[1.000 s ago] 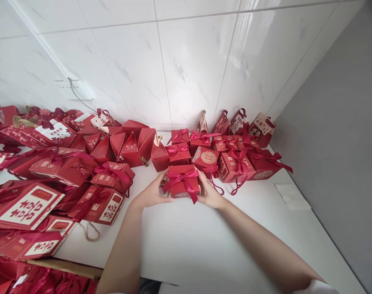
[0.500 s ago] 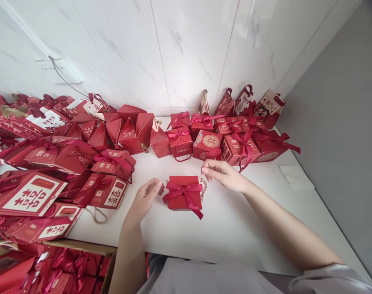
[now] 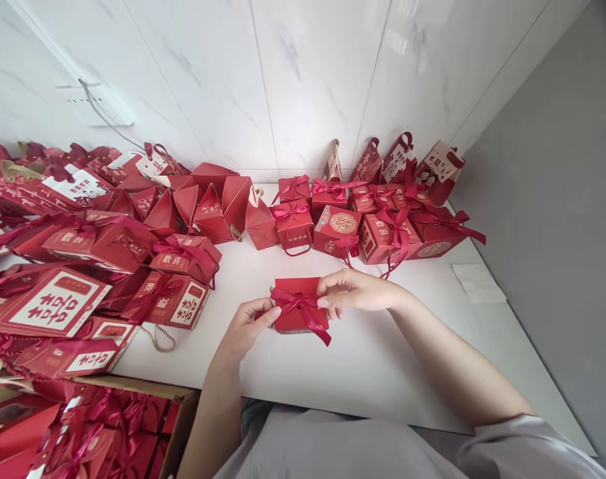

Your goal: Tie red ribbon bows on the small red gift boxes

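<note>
Clear of it half a second ago, the left hand [image 3: 249, 327] and right hand [image 3: 362, 291] now pinch either side of the bow [image 3: 301, 304] on the gift box [image 3: 295, 285], in front of the row of boxes [image 3: 336, 229], so work has apparently turned to the bow.

carton [image 3: 183, 414] cut off lower left, red box [image 3: 291, 322] partly hidden behind right hand [image 3: 355, 291]

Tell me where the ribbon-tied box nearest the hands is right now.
In the head view, the ribbon-tied box is just below centre, on the white table, between the left hand and right hand, with other red boxes behind it.
</note>
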`<state>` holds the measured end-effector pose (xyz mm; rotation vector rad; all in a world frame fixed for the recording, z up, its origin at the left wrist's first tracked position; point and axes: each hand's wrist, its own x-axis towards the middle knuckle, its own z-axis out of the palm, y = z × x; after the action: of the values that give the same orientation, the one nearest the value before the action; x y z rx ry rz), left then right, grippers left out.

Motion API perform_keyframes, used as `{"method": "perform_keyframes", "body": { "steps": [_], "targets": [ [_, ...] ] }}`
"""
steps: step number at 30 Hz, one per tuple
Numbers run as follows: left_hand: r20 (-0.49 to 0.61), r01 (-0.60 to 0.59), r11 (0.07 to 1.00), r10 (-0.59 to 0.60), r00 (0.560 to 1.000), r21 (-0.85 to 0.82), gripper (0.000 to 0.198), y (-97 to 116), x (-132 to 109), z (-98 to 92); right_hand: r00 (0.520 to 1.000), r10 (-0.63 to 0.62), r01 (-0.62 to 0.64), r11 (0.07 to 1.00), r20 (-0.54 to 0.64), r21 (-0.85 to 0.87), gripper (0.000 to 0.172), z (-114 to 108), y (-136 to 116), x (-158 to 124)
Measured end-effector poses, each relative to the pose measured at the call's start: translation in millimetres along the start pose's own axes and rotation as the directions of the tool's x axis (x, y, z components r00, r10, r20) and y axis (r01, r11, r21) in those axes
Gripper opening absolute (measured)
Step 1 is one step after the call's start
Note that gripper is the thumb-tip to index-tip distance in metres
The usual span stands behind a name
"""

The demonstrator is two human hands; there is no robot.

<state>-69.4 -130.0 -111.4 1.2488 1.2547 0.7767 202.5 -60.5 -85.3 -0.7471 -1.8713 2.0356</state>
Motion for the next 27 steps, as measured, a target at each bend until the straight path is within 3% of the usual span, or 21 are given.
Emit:
{"method": "perform_keyframes", "body": {
  "steps": [13, 20, 27],
  "targets": [
    [0.035, -0.062, 0.993, 0.065, 0.997, -0.103, 0.034, -11.8, -3.7, -5.9, 0.999, 0.003, -0.004, 1.000, -0.042, -0.023, 0.033, -1.2, 2.2, 9.6],
    [0.030, -0.083, 0.986, 0.088, 0.996, -0.142, 0.035, -17.3, -2.2, -4.7, 0.994, -0.009, -0.004, 0.993, -0.107, -0.117, 0.032, 0.4, 1.7, 12.9],
    [0.157, 0.050, 0.998, -0.046, 0.986, -0.022, 0.033, -13.7, -7.1, -17.7, 0.996, 0.006, -0.010, 0.999, -0.088, -0.053, 0.032, -2.9, 1.7, 8.0]
  ]
}}
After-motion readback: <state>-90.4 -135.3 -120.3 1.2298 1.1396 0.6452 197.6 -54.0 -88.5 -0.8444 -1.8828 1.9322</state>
